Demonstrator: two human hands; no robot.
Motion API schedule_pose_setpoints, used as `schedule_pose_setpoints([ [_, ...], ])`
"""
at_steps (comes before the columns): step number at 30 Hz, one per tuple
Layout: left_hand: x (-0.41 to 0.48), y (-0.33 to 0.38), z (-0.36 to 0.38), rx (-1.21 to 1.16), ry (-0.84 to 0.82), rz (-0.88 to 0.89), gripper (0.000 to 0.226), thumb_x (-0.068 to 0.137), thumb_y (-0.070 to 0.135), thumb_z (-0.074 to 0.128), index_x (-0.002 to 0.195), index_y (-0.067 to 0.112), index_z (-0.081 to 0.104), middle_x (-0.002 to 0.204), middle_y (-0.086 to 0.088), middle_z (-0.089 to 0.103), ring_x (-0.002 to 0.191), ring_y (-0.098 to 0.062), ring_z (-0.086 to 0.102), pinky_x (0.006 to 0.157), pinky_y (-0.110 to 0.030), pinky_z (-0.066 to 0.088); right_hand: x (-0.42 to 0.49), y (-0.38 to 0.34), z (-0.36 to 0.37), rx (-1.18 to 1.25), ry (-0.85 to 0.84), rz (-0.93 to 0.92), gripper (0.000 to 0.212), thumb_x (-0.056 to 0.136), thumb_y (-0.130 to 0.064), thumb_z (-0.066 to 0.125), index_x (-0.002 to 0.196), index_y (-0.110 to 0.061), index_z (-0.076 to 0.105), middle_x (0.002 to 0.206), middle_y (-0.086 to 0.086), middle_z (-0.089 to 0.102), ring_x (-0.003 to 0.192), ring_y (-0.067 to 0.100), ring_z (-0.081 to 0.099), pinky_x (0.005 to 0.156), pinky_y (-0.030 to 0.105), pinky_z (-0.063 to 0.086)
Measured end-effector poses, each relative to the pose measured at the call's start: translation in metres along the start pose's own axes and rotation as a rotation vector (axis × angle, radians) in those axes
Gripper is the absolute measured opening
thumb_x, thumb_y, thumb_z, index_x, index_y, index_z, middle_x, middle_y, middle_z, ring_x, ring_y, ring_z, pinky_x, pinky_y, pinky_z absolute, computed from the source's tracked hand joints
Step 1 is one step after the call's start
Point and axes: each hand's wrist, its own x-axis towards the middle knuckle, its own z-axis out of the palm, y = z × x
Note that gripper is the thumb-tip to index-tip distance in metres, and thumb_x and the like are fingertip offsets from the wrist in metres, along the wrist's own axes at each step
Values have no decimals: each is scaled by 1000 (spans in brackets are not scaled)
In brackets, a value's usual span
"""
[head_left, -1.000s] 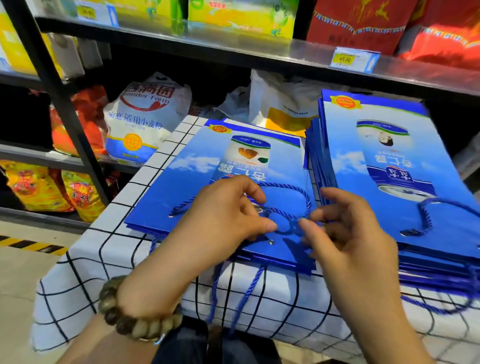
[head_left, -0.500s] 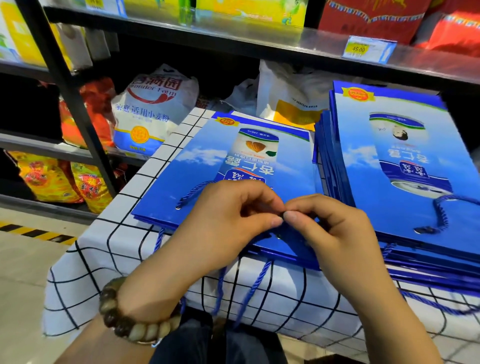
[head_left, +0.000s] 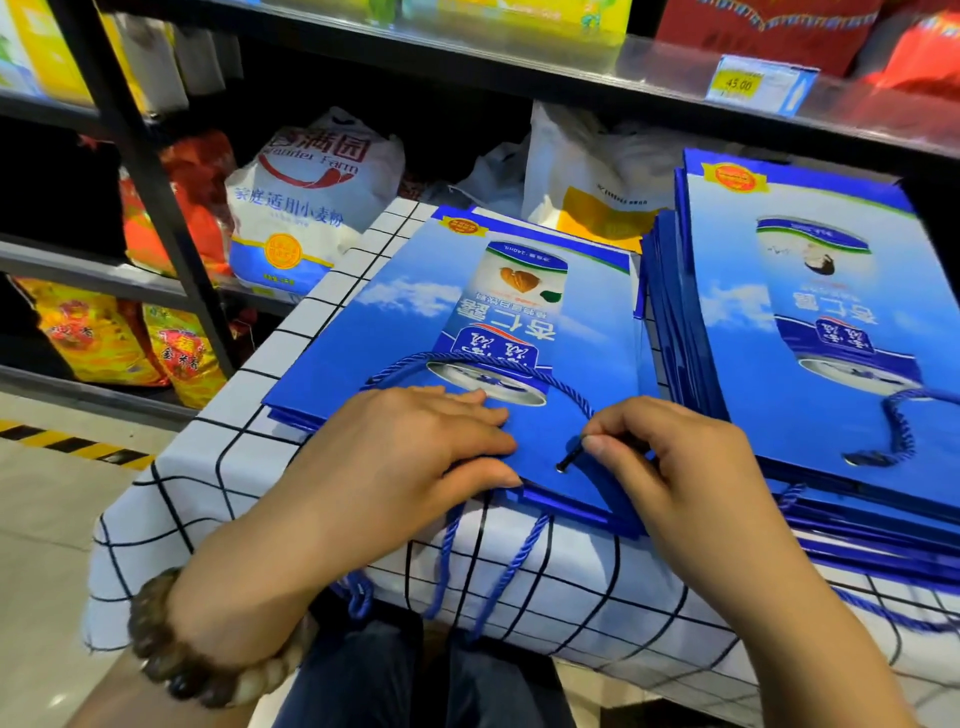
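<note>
A flat blue paper gift bag lies on top of a small stack on the checked tablecloth. Its blue rope handle arcs over the bag's face. My left hand lies flat with straight fingers on the bag's near edge, thumb at the edge. My right hand pinches the dark tip of the rope end at the eyelet hole near the bag's lower right corner.
A taller stack of the same blue bags lies to the right, rope handles hanging over the front. Behind stand black metal shelves with a flour sack, white and yellow packets and a price tag. Floor lies at left.
Both hands were pinching the rope together at the bag's middle. Now my left hand has flattened onto the bag, and my right hand has brought the rope tip to the eyelet.
</note>
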Motion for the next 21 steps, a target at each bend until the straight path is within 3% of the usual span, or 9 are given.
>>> schedule_pose_setpoints([
  [3,0,0,0,21,25,35,36,80,45,47,82,22,74,92,5,74,94,-12,67,66,-41,59,2,1,0,-30,-13,-3,10,86,-20,60,77,-23,64,71,-16,57,80,1,51,69,5,37],
  [7,0,-1,-1,43,69,65,37,83,42,46,77,18,72,78,4,73,78,-13,69,54,-33,56,6,1,-5,-51,-61,-15,13,85,-26,55,79,-20,66,72,-14,56,80,2,49,73,5,36],
  [13,-3,-4,4,125,199,168,37,86,38,47,72,14,72,74,2,73,80,-12,70,55,-29,56,4,2,-7,-55,-115,-6,14,87,-18,59,77,-28,58,74,-13,56,84,5,48,75,8,36],
  [16,-3,-5,8,182,266,212,34,87,34,50,74,12,72,75,1,73,78,-14,70,56,-29,55,4,3,-8,-65,-115,-24,12,89,-24,57,80,-21,64,75,-15,55,84,5,49,77,14,38],
  [18,-4,-6,11,222,318,245,29,87,31,54,77,11,73,79,1,73,77,-15,71,59,-31,55,5,3,-9,-71,-107,-40,18,83,-30,50,80,-21,64,75,-14,57,82,6,51,71,17,42],
  [21,-7,-8,16,269,382,280,27,87,28,57,78,9,73,82,-1,73,82,-17,71,67,-34,54,4,2,-9,-33,-108,-48,18,81,-31,48,80,-23,64,74,-19,56,81,3,53,68,14,43],
])
